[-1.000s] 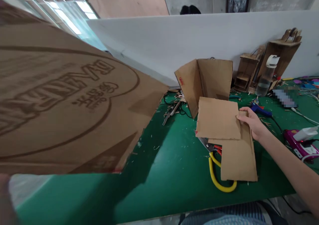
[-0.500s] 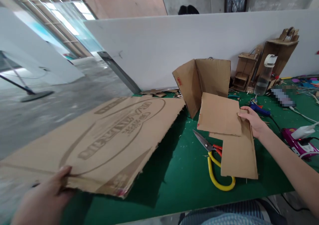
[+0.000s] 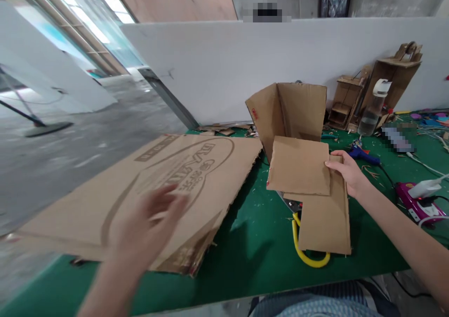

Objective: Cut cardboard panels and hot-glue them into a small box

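Right hand clamped on two cardboard pieces over yellow-handled scissors; blurred left hand above printed cardboard sheet, finger spread unclear!

A large cardboard sheet lies across the left of the table, jutting past its left edge, with the left hand above it. To the right, 2 smaller pieces overlap, the upper piece partly over the lower piece; the right hand is at their right side. Scissors lie partly beneath both. Behind stands a folded panel, before the partition. Farther right are a glue gun, a bottle behind it, and a power strip nearer the front.
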A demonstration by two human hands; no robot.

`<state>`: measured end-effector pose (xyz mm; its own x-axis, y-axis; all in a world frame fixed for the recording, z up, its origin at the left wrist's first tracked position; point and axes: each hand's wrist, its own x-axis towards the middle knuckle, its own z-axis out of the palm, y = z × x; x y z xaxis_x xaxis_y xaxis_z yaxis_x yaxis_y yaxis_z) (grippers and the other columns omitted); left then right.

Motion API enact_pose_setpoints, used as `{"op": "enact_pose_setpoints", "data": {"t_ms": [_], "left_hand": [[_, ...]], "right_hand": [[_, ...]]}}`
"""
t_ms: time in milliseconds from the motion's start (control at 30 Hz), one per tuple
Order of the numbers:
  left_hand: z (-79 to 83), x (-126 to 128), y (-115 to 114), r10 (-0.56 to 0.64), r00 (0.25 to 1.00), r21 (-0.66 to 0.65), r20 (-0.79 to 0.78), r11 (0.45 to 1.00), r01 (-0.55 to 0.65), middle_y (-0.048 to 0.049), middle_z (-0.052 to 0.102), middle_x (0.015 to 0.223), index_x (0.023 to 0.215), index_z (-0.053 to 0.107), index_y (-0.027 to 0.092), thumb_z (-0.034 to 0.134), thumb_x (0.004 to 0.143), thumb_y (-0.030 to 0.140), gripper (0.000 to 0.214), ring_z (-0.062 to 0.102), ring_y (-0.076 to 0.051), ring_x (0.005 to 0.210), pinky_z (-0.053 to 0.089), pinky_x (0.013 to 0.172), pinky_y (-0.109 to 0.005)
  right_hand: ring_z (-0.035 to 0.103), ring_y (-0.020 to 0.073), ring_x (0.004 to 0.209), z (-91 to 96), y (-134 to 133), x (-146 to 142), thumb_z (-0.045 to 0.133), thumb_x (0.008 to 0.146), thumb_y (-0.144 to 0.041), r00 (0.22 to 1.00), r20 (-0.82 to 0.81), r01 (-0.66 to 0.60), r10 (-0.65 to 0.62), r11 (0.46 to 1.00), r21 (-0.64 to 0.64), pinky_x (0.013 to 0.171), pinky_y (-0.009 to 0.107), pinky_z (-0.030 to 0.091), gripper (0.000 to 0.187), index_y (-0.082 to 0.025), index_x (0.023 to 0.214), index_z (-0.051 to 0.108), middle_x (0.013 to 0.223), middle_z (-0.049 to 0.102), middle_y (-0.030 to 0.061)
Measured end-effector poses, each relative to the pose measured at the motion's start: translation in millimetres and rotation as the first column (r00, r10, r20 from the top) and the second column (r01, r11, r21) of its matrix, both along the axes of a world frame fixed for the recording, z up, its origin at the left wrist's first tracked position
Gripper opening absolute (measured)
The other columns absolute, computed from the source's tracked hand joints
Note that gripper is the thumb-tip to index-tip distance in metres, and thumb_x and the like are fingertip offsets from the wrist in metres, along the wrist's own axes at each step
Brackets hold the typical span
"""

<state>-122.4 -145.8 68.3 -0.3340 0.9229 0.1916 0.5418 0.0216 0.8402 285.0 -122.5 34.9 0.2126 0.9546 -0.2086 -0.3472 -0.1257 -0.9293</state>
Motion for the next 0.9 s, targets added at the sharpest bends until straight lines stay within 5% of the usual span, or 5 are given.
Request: {"op": "enact_pose_setpoints", "data": {"t_ms": [67, 133, 267, 433, 900], "left_hand": [[1.2, 63, 13, -0.262, 0.887, -0.036, 0.381, 0.954, 0.298, -0.0106, 0.068, 0.108, 0.116, 0.061, 0.02, 0.075, 0.067, 0.06, 0.064, 0.065, -0.026, 0.097, 0.058, 0.07, -0.035], [0.0, 111, 26, -0.35, 0.644, 0.018, 0.68, 0.886, 0.462, -0.0119, 0.066, 0.117, 0.115, 0.06, 0.019, 0.079, 0.063, 0.059, 0.068, 0.065, -0.027, 0.102, 0.06, 0.076, -0.041], [-1.1, 153, 44, -0.407, 0.42, 0.07, 0.811, 0.78, 0.621, -0.0104, 0.07, 0.109, 0.112, 0.061, 0.017, 0.084, 0.062, 0.05, 0.063, 0.069, -0.024, 0.087, 0.061, 0.071, -0.038], [2.4, 166, 54, -0.321, 0.477, 0.018, 0.818, 0.843, 0.537, -0.011, 0.075, 0.101, 0.098, 0.067, 0.014, 0.087, 0.061, 0.026, 0.044, 0.072, -0.022, 0.083, 0.06, 0.062, -0.026], [-17.7, 149, 35, -0.066, 0.565, -0.177, 0.823, 0.914, 0.365, -0.01, 0.076, 0.093, 0.094, 0.069, 0.013, 0.085, 0.063, 0.021, 0.036, 0.073, -0.021, 0.078, 0.061, 0.06, -0.024]], "right_hand": [[0.066, 0.02, 0.07, 5.5, 0, -10, 0.084, 0.053, -0.03, 1.0, -0.013, 0.027, -0.026, 0.999, 0.04, 0.061, 0.035, 0.054, 0.055, -0.027, 0.096, 0.05, 0.081, 0.067, -0.0032], [0.065, 0.0195, 0.071, 9.6, 2, -18, 0.084, 0.054, -0.031, 0.996, -0.038, 0.081, -0.077, 0.992, 0.101, 0.063, 0.035, 0.054, 0.055, -0.027, 0.097, 0.049, 0.082, 0.066, -0.0037], [0.065, 0.0191, 0.07, 12.0, 7, -25, 0.083, 0.057, -0.032, 0.99, -0.079, 0.133, -0.12, 0.975, 0.178, 0.064, 0.036, 0.055, 0.055, -0.029, 0.099, 0.048, 0.084, 0.065, -0.0043], [0.064, 0.0185, 0.074, 2.8, 10, -26, 0.083, 0.058, -0.033, 0.995, -0.064, 0.092, -0.082, 0.981, 0.17, 0.066, 0.035, 0.055, 0.055, -0.029, 0.1, 0.048, 0.088, 0.064, -0.0031], [0.062, 0.021, 0.094, -22.2, 5, -39, 0.069, 0.075, -0.052, 0.983, 0.153, -0.108, 0.102, 0.994, 0.033, 0.082, 0.038, 0.053, 0.051, -0.028, 0.113, 0.044, 0.103, 0.06, 0.0007]]}}
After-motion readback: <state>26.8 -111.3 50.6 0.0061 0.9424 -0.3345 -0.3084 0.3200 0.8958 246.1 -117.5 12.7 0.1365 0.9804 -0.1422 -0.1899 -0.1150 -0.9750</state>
